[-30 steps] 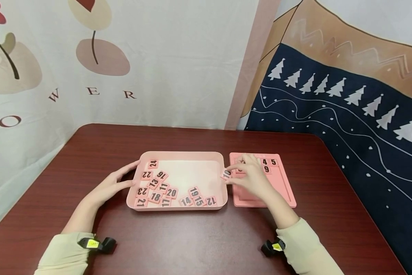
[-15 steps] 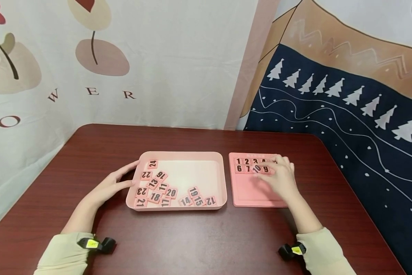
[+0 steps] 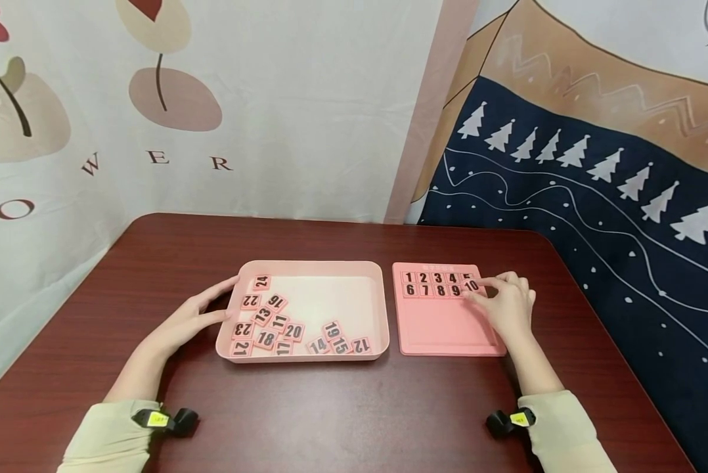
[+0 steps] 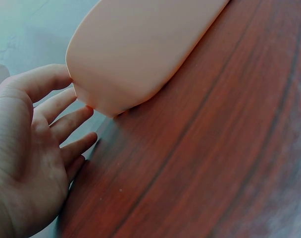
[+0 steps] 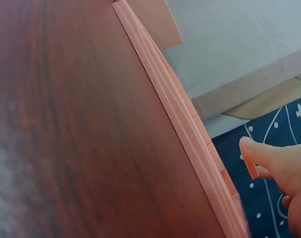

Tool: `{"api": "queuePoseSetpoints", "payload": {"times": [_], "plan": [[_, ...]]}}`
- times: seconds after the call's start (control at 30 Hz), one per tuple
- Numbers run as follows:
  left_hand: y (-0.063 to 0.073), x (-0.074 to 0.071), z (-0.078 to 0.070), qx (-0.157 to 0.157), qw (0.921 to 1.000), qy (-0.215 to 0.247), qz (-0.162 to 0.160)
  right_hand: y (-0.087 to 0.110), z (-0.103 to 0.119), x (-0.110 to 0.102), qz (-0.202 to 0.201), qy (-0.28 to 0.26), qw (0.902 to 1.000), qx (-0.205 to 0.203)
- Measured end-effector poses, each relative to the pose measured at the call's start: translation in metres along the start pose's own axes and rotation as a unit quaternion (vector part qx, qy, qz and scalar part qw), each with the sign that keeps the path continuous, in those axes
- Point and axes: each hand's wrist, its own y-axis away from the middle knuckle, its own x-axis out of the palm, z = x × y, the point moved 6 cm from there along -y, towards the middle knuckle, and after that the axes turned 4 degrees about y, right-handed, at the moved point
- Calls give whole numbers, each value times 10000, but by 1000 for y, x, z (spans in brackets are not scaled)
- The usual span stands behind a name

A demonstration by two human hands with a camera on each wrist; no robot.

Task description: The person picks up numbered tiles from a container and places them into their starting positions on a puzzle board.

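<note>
My right hand pinches the number tile marked 10 between thumb and fingers, over the right end of the second row on the pink number board. Seen edge-on in the right wrist view, the tile is tilted under the thumb. Tiles 1 to 4 and 6 to 9 show in two rows, and the 5 is partly covered. Straight fingers of my left hand touch the left wall of the pale pink tray. In the left wrist view those fingertips rest at the tray's end.
Inside the tray lie several loose number tiles, such as 24, 13 and 12, mostly left and along the near side. Tray and board stand side by side on a dark red wooden table. Printed cloths hang behind it.
My right hand has carried the 10 tile from the tray's right edge rightward across the board to the second row's right end. The left hand stays at the tray.
</note>
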Motion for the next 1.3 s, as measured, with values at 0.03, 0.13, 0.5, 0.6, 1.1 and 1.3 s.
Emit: {"api": "queuePoseSetpoints", "payload": {"times": [0.03, 0.13, 0.5, 0.6, 1.1, 1.3], "plan": [[0, 0, 0, -6, 10000, -9, -1, 0, -2, 1, 46, 36, 9999, 100], [-1, 0, 0, 10, 10000, -2, 4, 0, -9, 4, 108, 108, 9994, 316], [0, 0, 1, 42, 10000, 45, 18, 1, -17, 12, 305, 385, 9972, 569], [0, 0, 1, 52, 10000, 44, 20, 2, -19, 15, 381, 408, 9964, 643], [2, 2, 0, -2, 10000, 34, 6, 2, -17, 14, 748, 560, 9945, 481], [1, 1, -1, 5, 10000, 41, 11, 1, -17, 10, 876, 420, 9947, 340]]}}
